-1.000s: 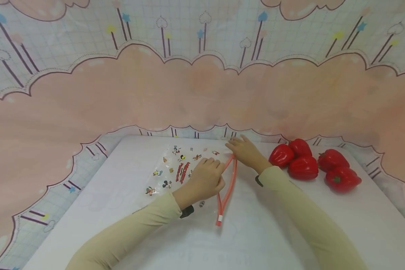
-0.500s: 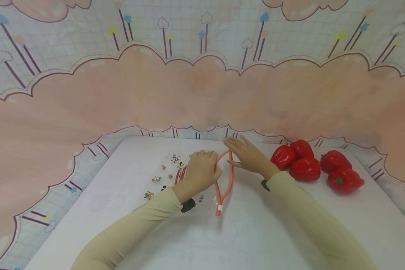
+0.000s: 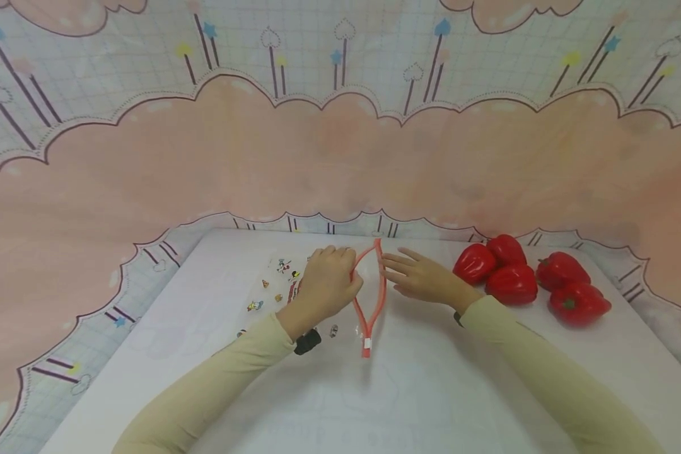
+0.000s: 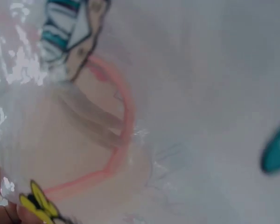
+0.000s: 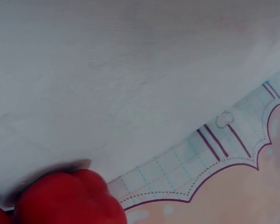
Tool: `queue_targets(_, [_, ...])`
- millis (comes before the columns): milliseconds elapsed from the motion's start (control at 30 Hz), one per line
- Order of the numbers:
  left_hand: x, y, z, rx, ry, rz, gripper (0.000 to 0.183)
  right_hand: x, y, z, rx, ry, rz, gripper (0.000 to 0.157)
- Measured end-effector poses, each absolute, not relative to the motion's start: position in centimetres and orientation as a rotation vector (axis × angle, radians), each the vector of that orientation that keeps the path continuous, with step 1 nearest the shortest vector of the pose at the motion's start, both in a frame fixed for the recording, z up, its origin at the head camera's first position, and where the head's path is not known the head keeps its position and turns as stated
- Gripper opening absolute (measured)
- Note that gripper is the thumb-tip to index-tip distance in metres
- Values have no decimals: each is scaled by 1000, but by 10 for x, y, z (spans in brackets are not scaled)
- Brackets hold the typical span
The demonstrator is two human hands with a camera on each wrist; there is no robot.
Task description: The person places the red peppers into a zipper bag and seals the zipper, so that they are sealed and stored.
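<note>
Clear cartoon-printed bag [image 3: 270, 291], coral rim [image 3: 382, 290] gaping
Left hand [image 3: 326, 277] grips one side; right hand [image 3: 422, 275], fingers straight, touches the other.

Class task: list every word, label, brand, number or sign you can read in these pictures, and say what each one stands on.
Clearly readable text: none.
Red lettering on the clear bag: too small, and partly hidden by the left hand.
White piece at the bag's coral rim: no readable text.
Wrist views: no readable words or numbers.
</note>
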State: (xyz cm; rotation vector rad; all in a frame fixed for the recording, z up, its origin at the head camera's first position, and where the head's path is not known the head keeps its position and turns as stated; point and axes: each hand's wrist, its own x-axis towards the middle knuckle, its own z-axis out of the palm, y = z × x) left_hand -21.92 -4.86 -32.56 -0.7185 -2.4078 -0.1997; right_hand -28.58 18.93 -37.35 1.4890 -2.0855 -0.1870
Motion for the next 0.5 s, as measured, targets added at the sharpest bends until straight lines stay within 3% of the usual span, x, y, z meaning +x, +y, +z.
queue_targets(300, [-215, -55, -322, -733, -2338, -260, 12, -289, 179, -374, 1474, -2108, -331, 41])
queue_targets(500, [-221, -63, -321, -705, -2332, -270, 12, -286, 176, -376, 1498, -2186, -341, 40])
